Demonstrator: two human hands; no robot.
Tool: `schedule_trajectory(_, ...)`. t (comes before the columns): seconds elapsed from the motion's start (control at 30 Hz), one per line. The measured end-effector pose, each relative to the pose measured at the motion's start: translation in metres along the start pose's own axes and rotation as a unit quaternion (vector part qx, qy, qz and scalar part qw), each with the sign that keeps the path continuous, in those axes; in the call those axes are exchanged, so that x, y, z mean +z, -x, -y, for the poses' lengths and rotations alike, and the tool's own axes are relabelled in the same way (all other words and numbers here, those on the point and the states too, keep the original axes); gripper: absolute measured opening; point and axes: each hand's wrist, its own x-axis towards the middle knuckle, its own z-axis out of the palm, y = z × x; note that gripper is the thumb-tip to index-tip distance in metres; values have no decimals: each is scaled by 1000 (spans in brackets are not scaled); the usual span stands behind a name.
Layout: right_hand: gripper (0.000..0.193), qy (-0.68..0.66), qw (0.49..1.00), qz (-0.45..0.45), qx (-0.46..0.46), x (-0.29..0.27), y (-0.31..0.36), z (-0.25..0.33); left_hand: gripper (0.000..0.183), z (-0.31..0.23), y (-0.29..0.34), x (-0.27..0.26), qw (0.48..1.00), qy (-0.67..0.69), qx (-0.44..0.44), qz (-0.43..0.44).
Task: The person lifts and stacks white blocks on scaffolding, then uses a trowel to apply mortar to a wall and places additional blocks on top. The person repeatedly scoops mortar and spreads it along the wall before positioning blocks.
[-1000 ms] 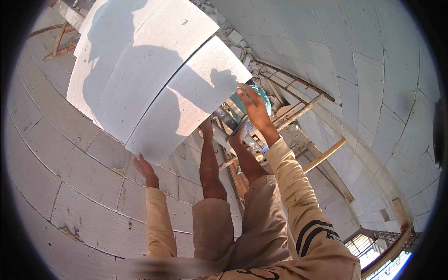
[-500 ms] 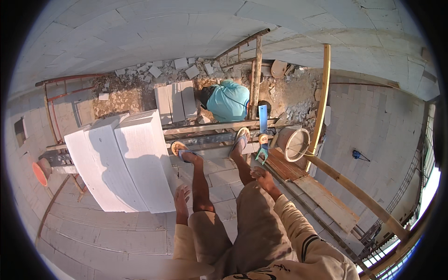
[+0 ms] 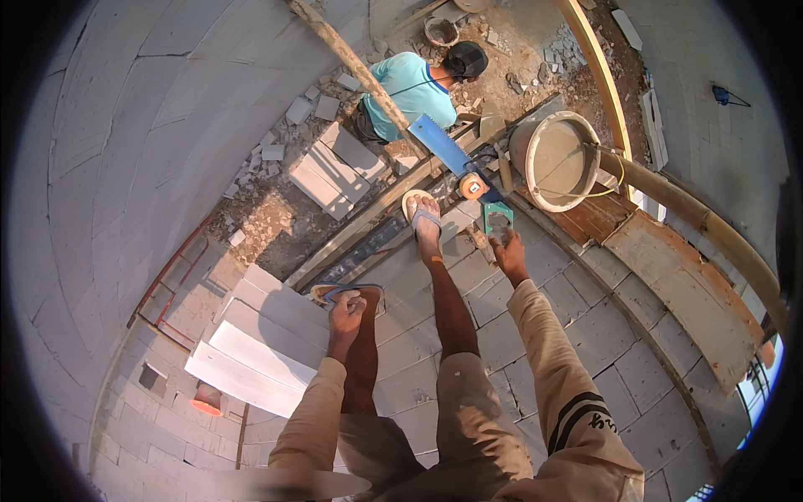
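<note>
A hand saw with a blue blade (image 3: 440, 144) and a green handle (image 3: 498, 217) lies across the wooden rail by my right foot. An orange tape measure (image 3: 473, 186) rests over the blade. My right hand (image 3: 508, 253) is at the near end of the green handle, its thumb and fingers apart; no grip around the handle shows. My left hand (image 3: 345, 316) is closed with its fingers curled, above my left sandal (image 3: 368, 293), and nothing shows in it. White blocks (image 3: 251, 356) are stacked on the left.
A bucket of grey mortar (image 3: 559, 163) stands at right, beside a bamboo pole (image 3: 694, 205) and wooden boards (image 3: 682, 293). Below the platform, a person in a turquoise shirt (image 3: 410, 88) works among rubble and blocks (image 3: 335, 171). A wooden post (image 3: 355, 67) rises near the saw.
The view has turned and leaned toward the saw. My right hand has come up to its handle; my left hand has moved forward and its fingers have curled. The person below has turned rightward.
</note>
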Motion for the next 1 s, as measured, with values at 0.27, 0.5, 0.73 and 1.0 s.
schedule_trajectory(0.27, 65, 72, 990, 91, 81, 39, -193, -4, 80, -142, -212, 238, 907, -334, 251, 49)
schedule_trajectory(0.5, 59, 30, 968, -208, -138, 81, -243, -27, 73, -144, -289, 338, 870, -388, 301, 52)
schedule_trajectory(0.73, 43, -28, 962, -214, -166, 70, -203, 5, 49, -109, -300, 348, 902, -306, 297, 64)
schedule_trajectory(1.0, 40, -179, 967, -63, -171, -18, -7, 11, 54, -117, -273, 287, 927, -211, 217, 223)
